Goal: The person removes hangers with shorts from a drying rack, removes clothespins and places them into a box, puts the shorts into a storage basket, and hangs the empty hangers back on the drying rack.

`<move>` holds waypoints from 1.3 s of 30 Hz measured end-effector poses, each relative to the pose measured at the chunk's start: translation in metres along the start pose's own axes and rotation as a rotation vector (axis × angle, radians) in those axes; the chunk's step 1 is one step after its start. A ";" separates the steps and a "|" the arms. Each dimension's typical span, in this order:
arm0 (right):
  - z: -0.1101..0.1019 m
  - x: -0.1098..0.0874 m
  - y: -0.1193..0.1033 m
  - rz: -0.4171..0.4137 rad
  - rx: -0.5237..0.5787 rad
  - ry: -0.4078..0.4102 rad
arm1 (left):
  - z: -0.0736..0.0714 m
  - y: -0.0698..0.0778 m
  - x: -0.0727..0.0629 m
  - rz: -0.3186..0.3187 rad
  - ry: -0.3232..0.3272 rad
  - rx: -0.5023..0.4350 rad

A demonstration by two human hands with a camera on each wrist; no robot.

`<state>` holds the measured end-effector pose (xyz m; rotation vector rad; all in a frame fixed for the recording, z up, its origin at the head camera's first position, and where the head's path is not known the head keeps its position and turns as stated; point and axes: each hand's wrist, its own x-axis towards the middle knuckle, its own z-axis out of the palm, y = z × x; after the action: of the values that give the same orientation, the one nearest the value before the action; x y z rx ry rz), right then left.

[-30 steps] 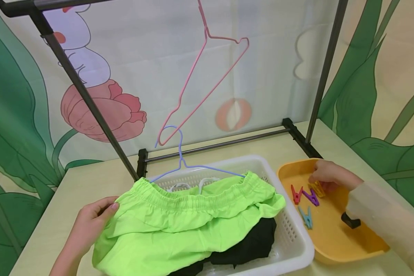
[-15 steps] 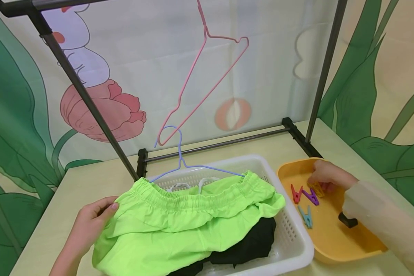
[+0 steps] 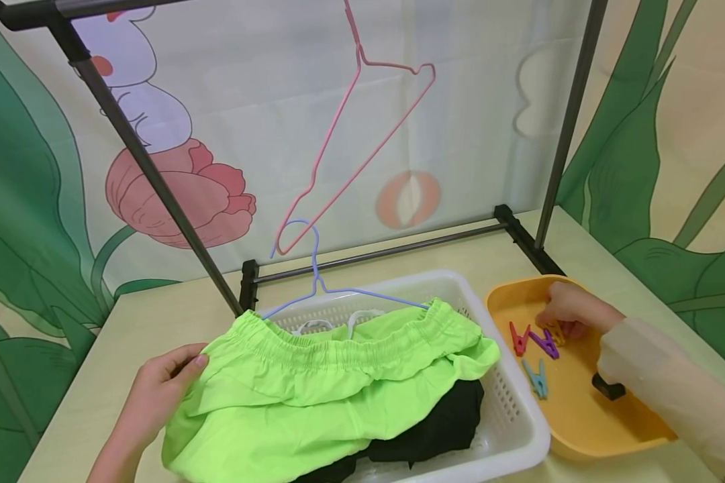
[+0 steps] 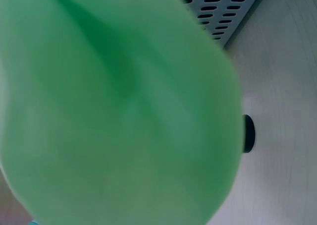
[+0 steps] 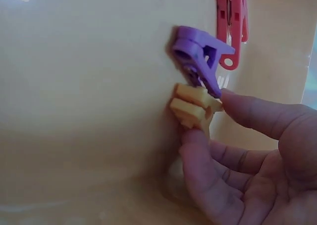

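Bright green shorts (image 3: 338, 376) with an elastic waistband and white drawstring hang on a blue wire hanger (image 3: 317, 268) over the white basket. My left hand (image 3: 163, 386) pinches the waistband's left end, thumb on top. In the left wrist view the green cloth (image 4: 119, 116) covers most of the picture and hides the hand. My right hand (image 3: 580, 308) is down in the yellow tray (image 3: 604, 422). Its thumb and fingers pinch a yellow clothespin (image 5: 190, 106), whose jaws lie beside a purple clothespin (image 5: 198, 56). A red clothespin (image 5: 230, 27) and a light blue clothespin (image 3: 536, 380) lie nearby.
The white perforated basket (image 3: 528, 429) holds black cloth (image 3: 435, 429) beneath the shorts. A black rack (image 3: 380, 253) stands around the back of the table (image 3: 139, 329). From above, a pink hanger (image 3: 362, 161) hangs down and overlaps the blue hook in this view.
My right hand has shifted slightly left inside the tray, staying at the yellow clothespin. The left hand and the shorts have stayed put.
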<state>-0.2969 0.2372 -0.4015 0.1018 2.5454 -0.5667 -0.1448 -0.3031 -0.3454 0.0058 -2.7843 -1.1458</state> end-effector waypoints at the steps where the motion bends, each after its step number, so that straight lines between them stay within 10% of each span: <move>1: 0.000 0.000 0.000 0.006 0.001 -0.001 | 0.000 0.000 0.000 0.000 0.001 0.002; 39: -0.035 -0.052 -0.057 -0.399 0.173 0.005 | 0.000 -0.001 -0.001 0.013 0.006 -0.013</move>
<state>-0.2799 0.2020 -0.3264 -0.3517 2.5277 -0.9383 -0.1437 -0.3044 -0.3462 -0.0098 -2.7682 -1.1585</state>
